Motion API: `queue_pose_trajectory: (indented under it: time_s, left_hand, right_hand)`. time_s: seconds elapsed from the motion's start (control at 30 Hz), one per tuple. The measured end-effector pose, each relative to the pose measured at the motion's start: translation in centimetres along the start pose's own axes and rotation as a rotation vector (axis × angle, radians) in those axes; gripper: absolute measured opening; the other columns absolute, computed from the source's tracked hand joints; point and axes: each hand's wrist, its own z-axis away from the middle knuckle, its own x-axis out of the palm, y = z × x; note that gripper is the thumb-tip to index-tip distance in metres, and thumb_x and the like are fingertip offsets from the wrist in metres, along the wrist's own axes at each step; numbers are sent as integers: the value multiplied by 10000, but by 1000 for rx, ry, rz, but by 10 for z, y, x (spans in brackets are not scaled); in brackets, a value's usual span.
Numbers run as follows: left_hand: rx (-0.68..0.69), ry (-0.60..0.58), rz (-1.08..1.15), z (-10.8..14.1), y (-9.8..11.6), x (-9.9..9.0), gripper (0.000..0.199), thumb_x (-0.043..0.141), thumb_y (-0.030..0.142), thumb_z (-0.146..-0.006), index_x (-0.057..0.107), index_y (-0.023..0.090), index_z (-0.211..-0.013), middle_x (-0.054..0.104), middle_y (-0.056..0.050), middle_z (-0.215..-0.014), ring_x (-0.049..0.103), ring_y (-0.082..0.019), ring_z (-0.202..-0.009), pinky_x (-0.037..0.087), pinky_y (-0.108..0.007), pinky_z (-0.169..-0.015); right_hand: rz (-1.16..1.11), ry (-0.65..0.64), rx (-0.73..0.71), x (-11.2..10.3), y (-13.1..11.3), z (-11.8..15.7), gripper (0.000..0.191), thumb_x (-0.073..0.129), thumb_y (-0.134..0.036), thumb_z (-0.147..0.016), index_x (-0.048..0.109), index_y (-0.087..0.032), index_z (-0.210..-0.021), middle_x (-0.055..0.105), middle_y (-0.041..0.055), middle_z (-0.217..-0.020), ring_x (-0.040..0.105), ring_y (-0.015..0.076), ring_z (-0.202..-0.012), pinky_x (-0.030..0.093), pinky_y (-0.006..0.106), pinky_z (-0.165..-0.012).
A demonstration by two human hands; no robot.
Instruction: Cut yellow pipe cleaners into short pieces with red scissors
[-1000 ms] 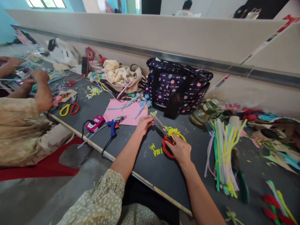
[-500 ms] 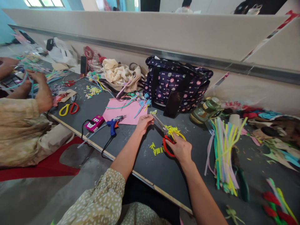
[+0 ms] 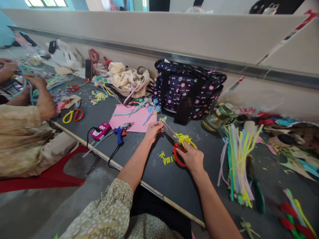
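My right hand [image 3: 193, 156] is closed round scissors [image 3: 178, 148] with one red and one yellow handle loop. Their blades point up and left, with the tips at my left hand [image 3: 154, 130]. The fingers of that hand are pinched together at the blade tips, beside a small yellow-green piece [image 3: 163, 119]; whether they grip it is too small to tell. Under and behind the scissors lies a pile of yellow-green pieces [image 3: 183, 137]. More cut pieces [image 3: 167, 160] lie in front, left of the red loop.
A pink sheet [image 3: 134, 118], a blue glue gun [image 3: 120, 133] and a magenta box [image 3: 100, 131] lie left. Behind are a patterned bag [image 3: 186, 88] and a green bottle [image 3: 219, 117]. Fuzzy stems [image 3: 239, 162] lie right. Another person's hands [image 3: 33, 81] work at far left.
The other person's hands at the far left have shifted slightly. My two hands and the scissors stay in nearly the same place.
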Motion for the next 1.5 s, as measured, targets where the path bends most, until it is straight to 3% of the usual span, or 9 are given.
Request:
queue_pose_trajectory:
  time_s: [0.23, 0.47, 0.8, 1.07, 1.5]
  left_hand:
    - [-1, 34, -33, -3, -1, -5, 206, 742, 276, -593, 637, 131, -694, 621, -25, -625, 505, -75, -497, 415, -228, -530]
    - [10, 43, -23, -3, 1, -6, 244, 741, 309, -602, 656, 125, -739, 646, -43, -688, 497, -63, -514, 399, -208, -519]
    - [-31, 31, 15, -4, 2, -5, 268, 749, 316, -601, 658, 115, -753, 638, -43, -681, 495, -63, -504, 397, -206, -501]
    - [29, 41, -29, 1, 7, -1, 261, 745, 353, -617, 627, 140, -712, 623, -17, -646, 486, -62, -497, 384, -203, -497]
    - [46, 4, -48, 0, 4, -1, 194, 687, 307, -656, 610, 134, -700, 598, -15, -611, 494, -73, -490, 368, -209, -489]
  right_hand:
    - [-14, -51, 11, 5, 0, 0, 420, 435, -582, -841, 640, -223, -919, 672, 18, -739, 595, 147, -650, 277, 244, -534]
    - [-19, -126, 111, -5, -10, -6, 472, 482, -645, -760, 595, -222, -936, 643, 11, -717, 591, 149, -635, 281, 237, -522]
    - [-67, -57, 89, -5, -8, -4, 425, 479, -632, -768, 543, -212, -782, 574, -14, -631, 553, 132, -582, 252, 232, -505]
    - [-75, -49, 55, -6, -6, -3, 373, 516, -582, -779, 542, -212, -740, 557, -28, -621, 518, 110, -565, 251, 227, -510]
    - [-41, -11, 10, -3, -4, -1, 384, 507, -578, -792, 611, -215, -857, 617, -6, -685, 551, 129, -613, 284, 240, -528]
